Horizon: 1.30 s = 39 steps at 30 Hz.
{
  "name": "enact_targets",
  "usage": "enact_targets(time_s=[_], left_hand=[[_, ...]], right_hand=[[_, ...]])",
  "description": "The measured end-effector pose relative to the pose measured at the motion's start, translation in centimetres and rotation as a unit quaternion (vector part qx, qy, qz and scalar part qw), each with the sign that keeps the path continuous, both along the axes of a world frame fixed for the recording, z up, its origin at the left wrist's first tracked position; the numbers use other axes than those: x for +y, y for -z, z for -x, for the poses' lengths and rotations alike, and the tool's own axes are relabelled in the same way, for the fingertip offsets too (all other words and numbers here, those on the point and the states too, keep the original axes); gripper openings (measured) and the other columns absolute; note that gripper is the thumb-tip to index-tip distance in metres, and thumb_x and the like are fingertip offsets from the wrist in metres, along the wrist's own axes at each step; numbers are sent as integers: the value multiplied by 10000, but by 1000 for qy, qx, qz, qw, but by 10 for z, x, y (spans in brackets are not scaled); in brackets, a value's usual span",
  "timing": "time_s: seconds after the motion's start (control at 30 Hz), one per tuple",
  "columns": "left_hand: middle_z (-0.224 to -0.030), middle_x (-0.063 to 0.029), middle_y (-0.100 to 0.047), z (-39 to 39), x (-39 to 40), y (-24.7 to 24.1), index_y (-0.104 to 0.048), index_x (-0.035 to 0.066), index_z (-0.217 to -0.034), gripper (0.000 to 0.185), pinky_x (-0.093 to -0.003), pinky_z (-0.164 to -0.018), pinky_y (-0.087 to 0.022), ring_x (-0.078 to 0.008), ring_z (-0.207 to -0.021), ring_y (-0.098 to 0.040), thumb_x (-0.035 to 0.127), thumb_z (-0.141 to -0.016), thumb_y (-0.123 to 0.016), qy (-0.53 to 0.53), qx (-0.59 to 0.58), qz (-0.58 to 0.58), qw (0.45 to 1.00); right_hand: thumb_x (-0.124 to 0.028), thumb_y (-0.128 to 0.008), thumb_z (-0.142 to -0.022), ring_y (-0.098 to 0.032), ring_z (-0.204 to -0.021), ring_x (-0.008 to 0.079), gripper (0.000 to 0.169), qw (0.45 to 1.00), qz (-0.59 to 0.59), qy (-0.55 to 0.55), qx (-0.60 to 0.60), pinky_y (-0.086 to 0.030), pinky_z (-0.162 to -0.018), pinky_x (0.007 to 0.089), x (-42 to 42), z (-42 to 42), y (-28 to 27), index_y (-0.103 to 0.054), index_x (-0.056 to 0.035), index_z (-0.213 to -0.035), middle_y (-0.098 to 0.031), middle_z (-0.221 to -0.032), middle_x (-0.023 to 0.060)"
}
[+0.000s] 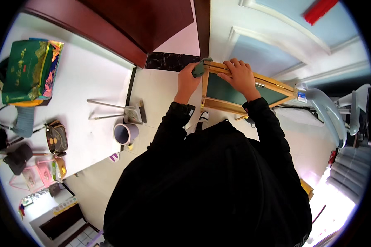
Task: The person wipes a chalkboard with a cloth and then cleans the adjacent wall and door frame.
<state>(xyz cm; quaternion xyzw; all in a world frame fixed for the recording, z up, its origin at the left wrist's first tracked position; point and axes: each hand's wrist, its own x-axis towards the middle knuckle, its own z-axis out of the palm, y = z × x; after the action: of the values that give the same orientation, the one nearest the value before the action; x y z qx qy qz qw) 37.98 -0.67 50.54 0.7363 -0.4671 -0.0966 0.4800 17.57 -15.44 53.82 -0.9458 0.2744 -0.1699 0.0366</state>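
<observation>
My left hand [188,81] holds a crumpled green cloth [199,69] against the left end of a wooden frame's top rail. The frame [266,78] belongs to a standing easel-like board with a dark green panel [225,91]. My right hand [241,78] rests over the same top rail, fingers curled over its far side and thumb on the near side. A metal clip [259,85] sits on the rail just right of that hand. Below the panel runs a wooden ledge [225,106].
A dustpan [133,115] and a waste bin [125,134] stand along the left wall. Bags, including a green one [26,71], hang there. A grey plastic chair-like object [327,114] is right of the board. A panelled white wardrobe or door [266,58] lies beyond it.
</observation>
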Motion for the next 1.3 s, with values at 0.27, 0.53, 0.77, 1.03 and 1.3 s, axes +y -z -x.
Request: enact_targets(time_s=[0.27,0.53,0.77,1.03,1.3], left_hand=[[-1127,-108,-773,-4,10,49,-770,113,-1167,294,-473,-866,-593,-387,-1052,-723,104,-875,-742,13,-99,-99,990],[-1140,-105,-767,38,2,4,-780,87,-1210,365,-440,-861,-591,-370,-1038,-731,263,-895,-835,-117,2,-1,993],[-1138,-103,-760,25,-5,-12,-772,83,-1240,443,-455,-851,-592,-372,-1020,-730,211,-830,-883,-97,14,14,995],[-1152,-125,-787,17,-2,-33,-780,71,-1249,440,-432,-874,-601,-380,-1048,-751,215,-842,-866,-75,124,2,989],[-1209,-190,-774,-15,-15,-31,-766,73,-1290,452,-416,-926,-598,-386,-1090,-753,66,-839,-788,19,89,-52,995]], right_hand=[[-601,-670,-997,-653,-1071,318,544,1000,4,-11,16,-497,-937,466,2,-3,-6,-697,-144,-1292,-682,-1207,64],[-552,-711,-984,-658,-1081,318,506,1000,-2,-16,21,-497,-920,469,3,-5,-9,-699,-135,-1270,-687,-1202,63],[-542,-713,-984,-655,-1089,328,496,1000,-21,-20,9,-496,-925,477,4,-4,-11,-702,-127,-1257,-684,-1209,74],[-561,-688,-994,-652,-1101,326,517,1000,-19,-1,22,-497,-942,471,5,-3,-11,-702,-139,-1292,-678,-1213,67],[-593,-681,-990,-657,-1045,321,529,1000,-6,-8,0,-500,-904,455,2,-5,-10,-722,-135,-1252,-680,-1169,75]])
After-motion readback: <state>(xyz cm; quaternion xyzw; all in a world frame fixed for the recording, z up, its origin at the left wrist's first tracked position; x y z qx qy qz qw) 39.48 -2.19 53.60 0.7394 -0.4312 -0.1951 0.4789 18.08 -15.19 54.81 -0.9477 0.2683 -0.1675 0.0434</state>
